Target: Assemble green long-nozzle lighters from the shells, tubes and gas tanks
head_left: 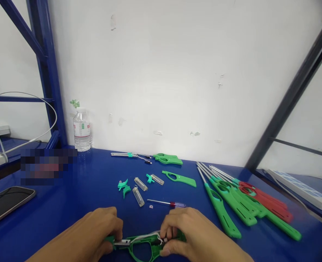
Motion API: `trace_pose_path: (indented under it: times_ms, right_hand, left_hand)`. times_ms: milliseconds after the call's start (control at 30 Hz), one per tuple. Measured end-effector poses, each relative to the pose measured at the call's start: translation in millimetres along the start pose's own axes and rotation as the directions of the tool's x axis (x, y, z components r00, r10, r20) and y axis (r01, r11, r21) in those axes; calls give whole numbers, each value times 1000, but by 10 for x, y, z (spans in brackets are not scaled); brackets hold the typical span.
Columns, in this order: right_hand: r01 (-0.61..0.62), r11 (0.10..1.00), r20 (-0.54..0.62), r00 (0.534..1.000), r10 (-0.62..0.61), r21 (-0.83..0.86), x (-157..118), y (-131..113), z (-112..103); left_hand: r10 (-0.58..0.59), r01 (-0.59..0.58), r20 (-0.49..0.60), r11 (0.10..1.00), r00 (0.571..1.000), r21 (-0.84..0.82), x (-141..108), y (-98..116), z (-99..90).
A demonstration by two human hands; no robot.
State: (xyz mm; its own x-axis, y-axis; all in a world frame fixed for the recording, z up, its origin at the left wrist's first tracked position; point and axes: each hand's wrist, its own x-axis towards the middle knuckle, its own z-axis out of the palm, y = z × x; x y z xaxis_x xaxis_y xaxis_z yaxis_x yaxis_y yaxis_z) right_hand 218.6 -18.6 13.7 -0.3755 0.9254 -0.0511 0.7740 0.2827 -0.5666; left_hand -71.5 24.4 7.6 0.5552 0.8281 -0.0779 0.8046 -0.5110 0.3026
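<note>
- Our left hand (102,229) and right hand (184,230) clamp the green casing (156,250) between them.
- Just beyond our right hand: a screwdriver (166,203).
- Right of it: lighters (240,207).
- Leftward, tabletop (68,205) stretches to the phone (9,203).

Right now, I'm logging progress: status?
Left hand, right hand: both on looped green plastic casing. Thin white wire showing. Nothing visibly in the way.

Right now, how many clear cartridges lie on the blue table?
3: the nearest cartridge, a second cartridge just beyond it, and a third cartridge to the right, beside a teal piece. Any beneath the left hand or right hand would be hidden.
</note>
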Motion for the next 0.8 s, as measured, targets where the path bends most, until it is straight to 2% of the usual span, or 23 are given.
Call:
trace_pose_path:
  times_ms: [200, 367, 800]
  right_hand:
    - [45, 999, 9, 999, -45, -3, 28, -23, -26]
    - [37, 999, 8, 999, -36, -10, 0, -63, -29]
    - [11, 998, 10, 1000, -11, -59, -63, -93, -15]
  left_hand:
    - [54, -53, -4, 998, 999, 23, 69, -93, 64]
    - [82, -81, -42, 996, 996, 28, 51, -127, 102]
    - [61, -57, -144, 998, 988, 29, 48, -137, 193]
